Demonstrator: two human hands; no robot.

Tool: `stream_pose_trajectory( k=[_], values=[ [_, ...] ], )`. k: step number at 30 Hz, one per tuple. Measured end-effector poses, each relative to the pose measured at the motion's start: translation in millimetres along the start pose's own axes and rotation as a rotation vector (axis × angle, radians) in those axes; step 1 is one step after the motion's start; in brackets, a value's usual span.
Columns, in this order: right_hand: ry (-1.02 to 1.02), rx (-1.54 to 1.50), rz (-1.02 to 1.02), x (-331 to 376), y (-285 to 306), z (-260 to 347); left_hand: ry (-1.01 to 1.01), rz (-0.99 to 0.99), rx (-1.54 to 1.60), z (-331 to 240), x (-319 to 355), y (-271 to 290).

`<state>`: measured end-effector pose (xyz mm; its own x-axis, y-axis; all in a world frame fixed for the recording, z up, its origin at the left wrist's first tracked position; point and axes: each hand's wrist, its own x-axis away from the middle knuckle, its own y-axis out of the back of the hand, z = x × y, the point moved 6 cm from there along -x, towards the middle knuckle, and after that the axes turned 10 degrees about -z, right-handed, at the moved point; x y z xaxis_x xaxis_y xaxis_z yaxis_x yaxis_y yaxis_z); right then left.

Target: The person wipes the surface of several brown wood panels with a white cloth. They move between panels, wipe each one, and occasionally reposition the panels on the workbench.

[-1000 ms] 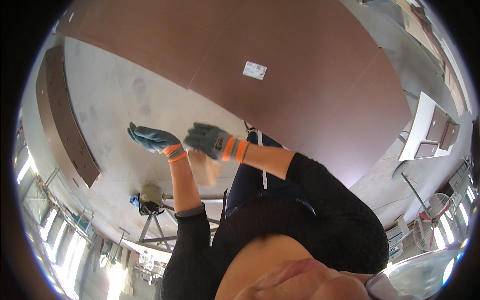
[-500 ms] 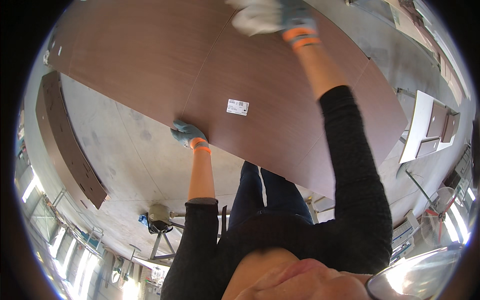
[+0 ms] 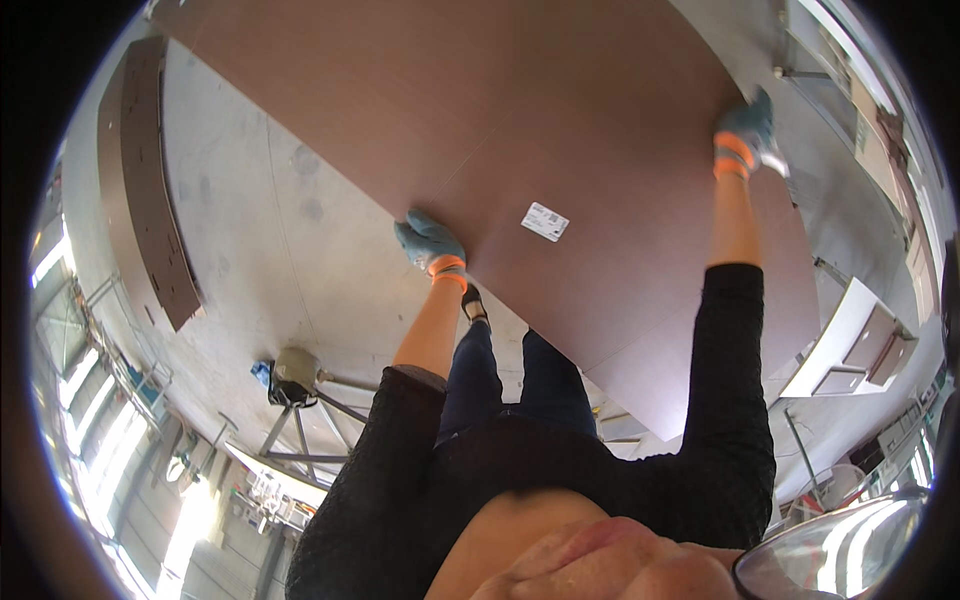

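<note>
A large brown panel [image 3: 600, 130] with a small white label [image 3: 545, 222] spreads out in front of me, tilted across the view. My left hand [image 3: 430, 240], in a blue-grey glove with an orange cuff, grips its near left edge. At the panel's far right edge, my right hand [image 3: 750, 135] in a matching glove is closed round the rim. A bit of white, perhaps a cloth [image 3: 774, 160], shows beside the right hand; most of it is hidden.
Brown boards with small cut-outs [image 3: 165, 190] lie at the far left. A white board with brown pieces [image 3: 850, 345] stands at the right. Nearby on the left is a metal-legged stand [image 3: 300, 425] with a rounded beige object [image 3: 295, 375] on it. Grey concrete floor [image 3: 300, 250] lies below.
My right hand has moved from over the panel's surface, where it held a white cloth, to the right edge. The panel has turned in view, and my left hand still holds its edge.
</note>
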<state>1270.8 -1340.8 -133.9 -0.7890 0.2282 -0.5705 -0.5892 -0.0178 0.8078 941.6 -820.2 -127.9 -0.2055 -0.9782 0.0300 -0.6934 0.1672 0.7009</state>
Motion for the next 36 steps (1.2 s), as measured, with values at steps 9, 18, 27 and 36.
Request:
stream_pose_trajectory(
  k=[9,18,27,36],
  values=[
    [0.725,-0.686,0.461,174,96,430,-0.023,0.050,0.136,5,3,4],
    [0.461,-1.335,1.367,328,224,553,-0.348,0.606,-0.325,89,-66,115],
    [0.663,-1.031,1.433,240,252,654,-0.429,0.485,-0.101,-79,-232,152],
    [-0.011,-0.849,0.626,168,239,630,0.487,0.992,0.724,-19,-199,47]
  ],
)
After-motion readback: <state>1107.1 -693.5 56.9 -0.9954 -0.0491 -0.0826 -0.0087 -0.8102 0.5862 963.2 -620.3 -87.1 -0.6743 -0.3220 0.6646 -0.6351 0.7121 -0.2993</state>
